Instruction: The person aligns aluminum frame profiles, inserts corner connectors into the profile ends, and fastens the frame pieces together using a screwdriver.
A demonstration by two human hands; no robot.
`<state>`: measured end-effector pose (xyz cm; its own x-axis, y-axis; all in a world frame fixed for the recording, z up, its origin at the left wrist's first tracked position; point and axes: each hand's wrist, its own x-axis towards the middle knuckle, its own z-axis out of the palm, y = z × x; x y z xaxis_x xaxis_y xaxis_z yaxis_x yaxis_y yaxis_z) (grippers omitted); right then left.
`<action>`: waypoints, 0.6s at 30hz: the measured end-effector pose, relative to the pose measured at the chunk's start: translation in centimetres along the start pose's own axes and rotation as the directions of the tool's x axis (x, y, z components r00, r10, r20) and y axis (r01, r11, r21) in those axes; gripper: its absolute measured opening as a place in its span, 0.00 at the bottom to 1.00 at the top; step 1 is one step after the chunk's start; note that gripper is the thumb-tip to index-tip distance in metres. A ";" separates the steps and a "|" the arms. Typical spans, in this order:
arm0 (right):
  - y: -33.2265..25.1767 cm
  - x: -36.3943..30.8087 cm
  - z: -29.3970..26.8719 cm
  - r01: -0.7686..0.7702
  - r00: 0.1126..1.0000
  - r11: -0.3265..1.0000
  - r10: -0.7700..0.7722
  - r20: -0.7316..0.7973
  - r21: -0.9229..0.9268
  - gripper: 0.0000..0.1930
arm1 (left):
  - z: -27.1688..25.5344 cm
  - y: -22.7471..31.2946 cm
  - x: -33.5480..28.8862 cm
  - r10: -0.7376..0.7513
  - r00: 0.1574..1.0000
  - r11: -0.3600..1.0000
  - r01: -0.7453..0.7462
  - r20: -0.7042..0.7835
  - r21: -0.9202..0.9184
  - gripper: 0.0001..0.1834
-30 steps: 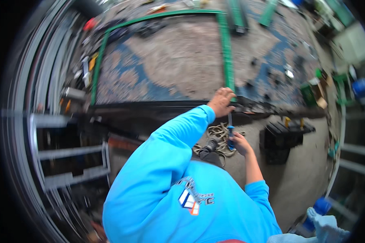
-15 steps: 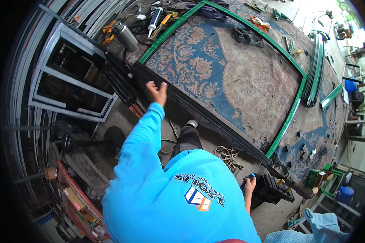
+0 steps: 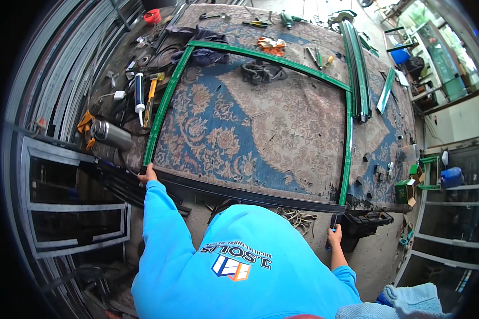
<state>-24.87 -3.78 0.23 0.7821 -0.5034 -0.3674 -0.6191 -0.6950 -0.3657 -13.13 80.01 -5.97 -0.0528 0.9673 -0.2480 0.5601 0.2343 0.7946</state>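
A large rectangular frame lies on the patterned carpet, with three bars in green film (image 3: 166,103) and a dark near bar (image 3: 250,198). My left hand (image 3: 148,175) closes around its near left corner, where the green and dark bars meet. Just below the near right corner, my right hand (image 3: 334,237) is closed around what looks like a screwdriver (image 3: 328,245) with a blue and dark handle. Its thin shaft points up toward that corner; whether the tip touches the bar I cannot tell.
Left of the frame lie a sealant tube (image 3: 139,98), a yellow-handled tool (image 3: 151,101) and a steel flask (image 3: 112,134). Inside it is a dark cloth (image 3: 263,72). Green-and-dark profiles (image 3: 357,74) lie to the right. A black toolbox (image 3: 363,226) stands by my right hand, near coiled cord (image 3: 298,219).
My left hand has come down from above the near bar onto the near left corner. My right hand has risen toward the near right corner. The view has turned.
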 end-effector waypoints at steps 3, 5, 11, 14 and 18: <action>-0.6 1.2 0.9 0.096 0.986 0.994 -0.103 -0.132 -0.056 0.15 | -0.9 0.7 0.5 -0.015 1.000 0.994 0.015 -0.003 0.109 0.54; -2.0 1.9 1.1 0.084 0.984 0.996 -0.083 -0.156 -0.002 0.15 | -0.8 0.9 0.5 -0.014 0.999 0.993 0.018 -0.033 0.113 0.53; -4.9 5.5 1.0 0.137 0.975 0.991 -0.134 -0.175 0.003 0.12 | -1.7 2.1 1.8 -0.062 0.998 0.967 0.060 -0.001 0.246 0.51; -4.8 6.2 0.9 0.140 0.975 0.990 -0.138 -0.175 0.001 0.12 | -1.1 2.7 1.7 -0.070 0.996 0.953 0.081 -0.047 0.293 0.48; -4.5 4.7 1.3 0.111 0.973 0.986 -0.133 -0.186 -0.123 0.20 | -0.2 1.9 2.1 -0.001 1.000 0.993 -0.001 0.013 0.121 0.45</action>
<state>-18.49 -2.39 -0.94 0.8570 -0.4931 -0.1499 -0.5148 -0.8045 -0.2964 -12.35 82.48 -4.91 -0.0424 0.9658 -0.2560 0.6564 0.2201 0.7216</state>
